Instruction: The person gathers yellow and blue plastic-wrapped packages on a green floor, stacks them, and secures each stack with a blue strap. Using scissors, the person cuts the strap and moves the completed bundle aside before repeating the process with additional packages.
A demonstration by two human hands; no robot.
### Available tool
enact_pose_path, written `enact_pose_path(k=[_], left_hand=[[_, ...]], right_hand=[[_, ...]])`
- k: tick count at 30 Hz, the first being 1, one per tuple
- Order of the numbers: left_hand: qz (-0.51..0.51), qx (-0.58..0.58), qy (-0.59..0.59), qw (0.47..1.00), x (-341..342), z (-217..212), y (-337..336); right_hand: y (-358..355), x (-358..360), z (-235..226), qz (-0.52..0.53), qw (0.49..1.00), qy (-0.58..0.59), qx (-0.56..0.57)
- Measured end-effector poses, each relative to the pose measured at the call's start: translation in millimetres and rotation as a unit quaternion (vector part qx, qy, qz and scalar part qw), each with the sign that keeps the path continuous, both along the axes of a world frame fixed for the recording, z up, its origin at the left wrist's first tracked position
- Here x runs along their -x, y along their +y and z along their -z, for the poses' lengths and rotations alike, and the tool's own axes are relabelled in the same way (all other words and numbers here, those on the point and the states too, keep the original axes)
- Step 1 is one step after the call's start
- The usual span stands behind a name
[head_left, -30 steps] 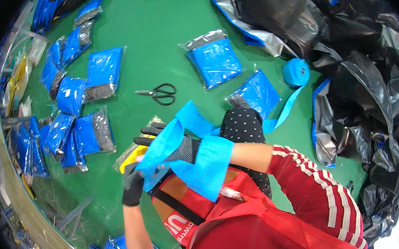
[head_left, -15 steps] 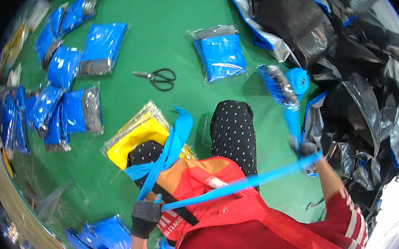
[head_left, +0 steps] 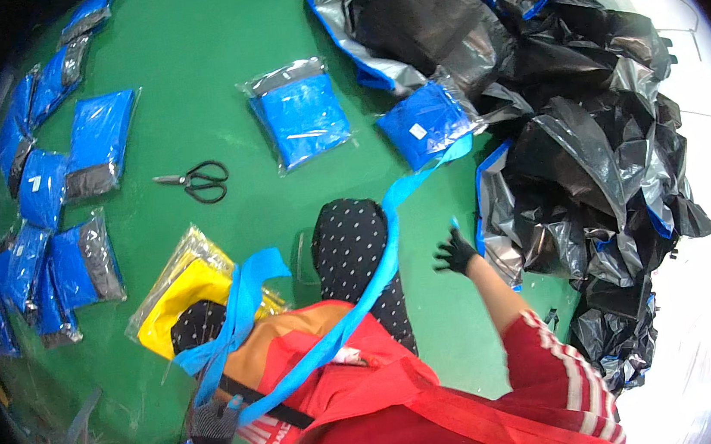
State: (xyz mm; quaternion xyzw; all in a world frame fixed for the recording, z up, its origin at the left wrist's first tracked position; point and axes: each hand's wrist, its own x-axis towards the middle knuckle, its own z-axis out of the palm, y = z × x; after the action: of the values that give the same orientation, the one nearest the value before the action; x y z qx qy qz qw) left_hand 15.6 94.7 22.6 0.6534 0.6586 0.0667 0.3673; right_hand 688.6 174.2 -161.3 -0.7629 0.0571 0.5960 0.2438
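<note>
The left hand (head_left: 213, 428), in a dark knitted glove, sits at seven o'clock, curled closed around the near end of a long bright-blue plastic tape strip (head_left: 362, 298). The right hand (head_left: 456, 253), gloved in black, is flung out toward three o'clock with fingers spread wide and nothing in its grasp; the far part of the strip passes just beside its fingertips, and I cannot tell whether it touches them.

The step in hand looks like drawing out a length of tape: the strip runs taut from the left fist across the red garment at the lap (head_left: 345, 370), past the black dotted knee (head_left: 357, 252), up toward one o'clock, where it ends at a blue packet in clear wrap (head_left: 427, 123) by the heap of black plastic bags (head_left: 587, 119). A looser loop hangs over the yellow packet (head_left: 175, 300) at nine o'clock.

Next, by my judgement, the open right hand would need to catch the strip and hold it steady; the black-handled scissors (head_left: 200, 182) lie well apart at eleven o'clock on the green floor (head_left: 202, 82).
</note>
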Motion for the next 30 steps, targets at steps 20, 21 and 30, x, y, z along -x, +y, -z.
enact_pose_path(k=[20,21,30], left_hand=[[0.053,-0.032,0.07,0.996,-10.6,-0.1,-9.2],[0.083,0.011,0.097,0.992,-9.4,-1.2,-9.3],[0.055,0.031,0.012,0.998,10.6,-5.4,-20.8]], right_hand=[[62.1,10.9,-438.2,-0.071,0.46,-0.696,-0.546],[48.9,-8.3,-429.8,-0.085,0.493,-0.706,-0.502],[82.7,29.0,-247.1,-0.72,0.445,-0.528,0.063]])
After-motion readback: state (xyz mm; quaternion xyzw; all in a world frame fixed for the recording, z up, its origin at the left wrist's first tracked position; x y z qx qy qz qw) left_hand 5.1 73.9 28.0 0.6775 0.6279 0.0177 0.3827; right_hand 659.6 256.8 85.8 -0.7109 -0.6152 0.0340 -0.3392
